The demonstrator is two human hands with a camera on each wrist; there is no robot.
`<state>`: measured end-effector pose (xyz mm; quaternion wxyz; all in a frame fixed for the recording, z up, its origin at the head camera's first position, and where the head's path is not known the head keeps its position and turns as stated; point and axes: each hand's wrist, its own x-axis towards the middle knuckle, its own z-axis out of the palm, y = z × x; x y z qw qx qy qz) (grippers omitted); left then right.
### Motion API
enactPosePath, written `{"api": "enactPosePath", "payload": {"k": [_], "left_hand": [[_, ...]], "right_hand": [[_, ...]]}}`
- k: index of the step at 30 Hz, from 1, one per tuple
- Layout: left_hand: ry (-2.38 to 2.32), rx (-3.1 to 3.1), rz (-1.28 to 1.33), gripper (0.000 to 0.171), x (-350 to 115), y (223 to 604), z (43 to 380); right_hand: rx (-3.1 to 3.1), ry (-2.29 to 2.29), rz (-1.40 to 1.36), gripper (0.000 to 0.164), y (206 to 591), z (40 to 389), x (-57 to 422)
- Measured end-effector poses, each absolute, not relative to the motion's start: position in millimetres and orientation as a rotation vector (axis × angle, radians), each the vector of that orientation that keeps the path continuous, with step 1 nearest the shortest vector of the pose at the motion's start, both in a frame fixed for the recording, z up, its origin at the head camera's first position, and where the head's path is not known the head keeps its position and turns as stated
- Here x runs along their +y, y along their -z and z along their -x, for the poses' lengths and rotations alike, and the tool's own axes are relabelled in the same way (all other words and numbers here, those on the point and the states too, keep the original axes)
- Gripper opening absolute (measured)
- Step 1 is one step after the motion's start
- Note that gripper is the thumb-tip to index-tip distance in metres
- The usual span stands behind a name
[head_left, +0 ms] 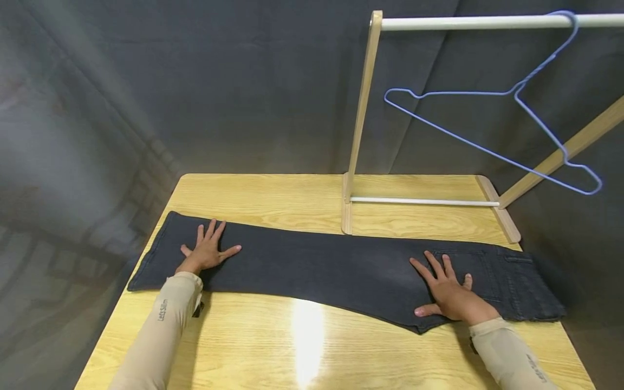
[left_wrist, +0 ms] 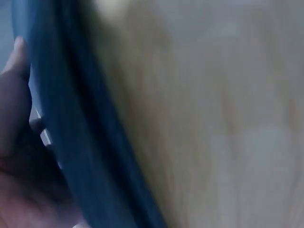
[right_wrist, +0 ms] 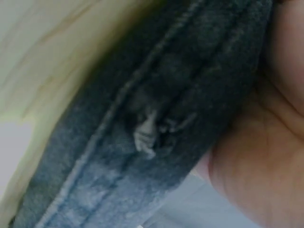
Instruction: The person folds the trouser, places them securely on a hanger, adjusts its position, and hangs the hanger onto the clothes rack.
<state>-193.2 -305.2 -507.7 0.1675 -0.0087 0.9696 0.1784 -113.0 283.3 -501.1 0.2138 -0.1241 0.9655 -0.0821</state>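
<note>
Dark jeans [head_left: 312,265], folded lengthwise, lie flat across the table, hem at the left and waistband at the right. My left hand [head_left: 206,253] rests on the leg near the hem, fingers spread. On the seat beside the back pocket [head_left: 468,271], my right hand [head_left: 450,295] presses down with its fingers spread and thumb out. The left wrist view shows a blurred edge of the jeans [left_wrist: 80,118] beside the left hand [left_wrist: 19,152]. In the right wrist view, a stitched seam with frayed threads [right_wrist: 147,135] runs next to the right hand [right_wrist: 256,156].
A wooden rack [head_left: 363,108] with a white top bar [head_left: 468,23] stands at the back right of the table [head_left: 253,346]. From the bar hangs a blue wire hanger [head_left: 463,93], above the jeans' right part. Grey cloth [head_left: 244,97] surrounds the table behind and at the sides.
</note>
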Motion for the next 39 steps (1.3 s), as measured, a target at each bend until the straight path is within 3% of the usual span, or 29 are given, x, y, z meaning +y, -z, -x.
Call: {"api": "enactPosePath", "payload": {"k": [10,39], "left_hand": [[-0.509,2.704,0.300,0.098,-345,502,187],[-0.540,2.765,0.170,0.088,-365,514,136]], "right_hand": [[2.753,0.234,0.409,0.120,505,107,289],[2.784,0.416,0.444,0.115,512,102,291]]}}
